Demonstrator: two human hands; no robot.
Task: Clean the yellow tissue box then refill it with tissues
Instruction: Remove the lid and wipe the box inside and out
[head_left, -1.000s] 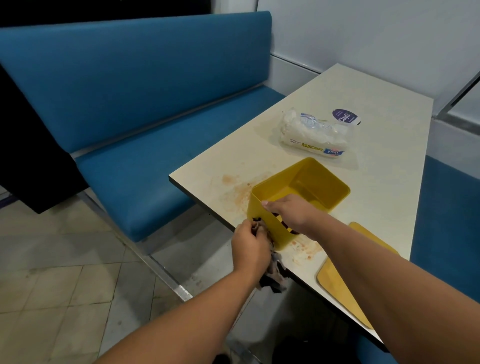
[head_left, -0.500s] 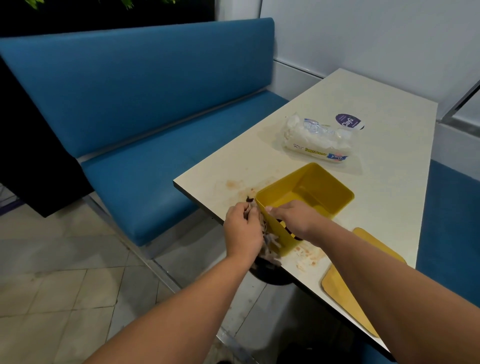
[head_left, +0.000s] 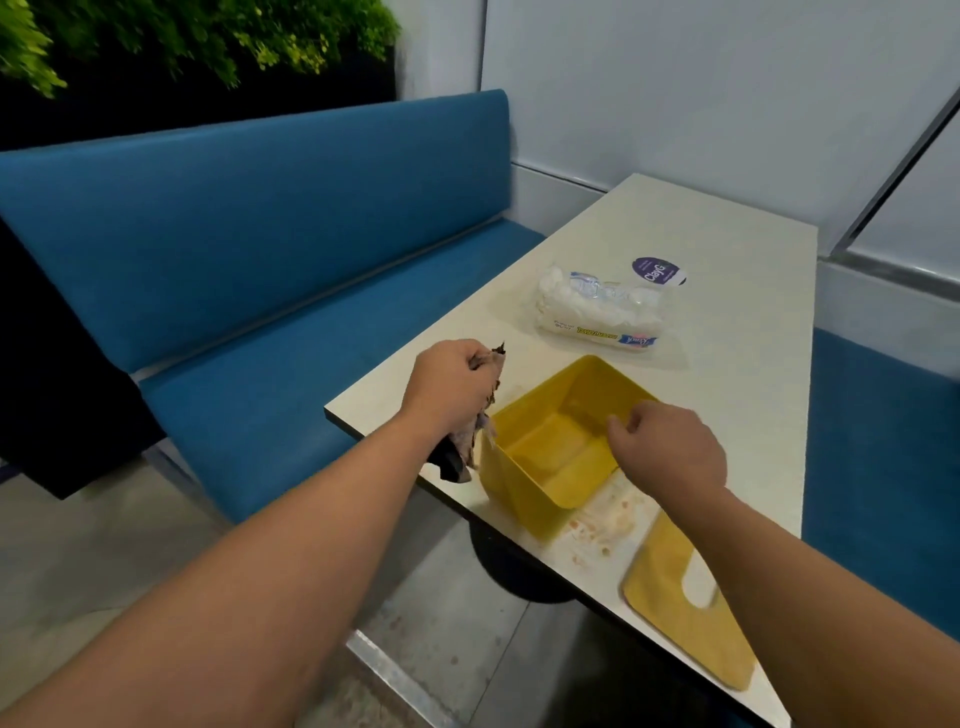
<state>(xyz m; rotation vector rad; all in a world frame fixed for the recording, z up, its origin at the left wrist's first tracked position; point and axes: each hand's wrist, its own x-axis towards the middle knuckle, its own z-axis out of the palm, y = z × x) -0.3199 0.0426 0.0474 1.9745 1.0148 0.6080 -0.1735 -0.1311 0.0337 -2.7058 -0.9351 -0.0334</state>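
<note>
The open yellow tissue box stands near the front corner of the cream table, with smears on its inner floor. My left hand grips a dirty crumpled cloth just left of the box, above the table edge. On the box's right wall rests my right hand, thumb inside and fingers curled over the rim. Its flat yellow lid, with a slot, lies at the near table edge. A clear pack of white tissues sits beyond the box.
Orange-brown stains mark the table between box and lid. A purple round label lies behind the tissue pack. A blue bench runs along the left, with tiled floor below. White walls close off the table's far end.
My left hand lifted the cloth from the box's near wall up to the left of the box. My right hand shifted from the near wall to the right wall. The view tilted up.
</note>
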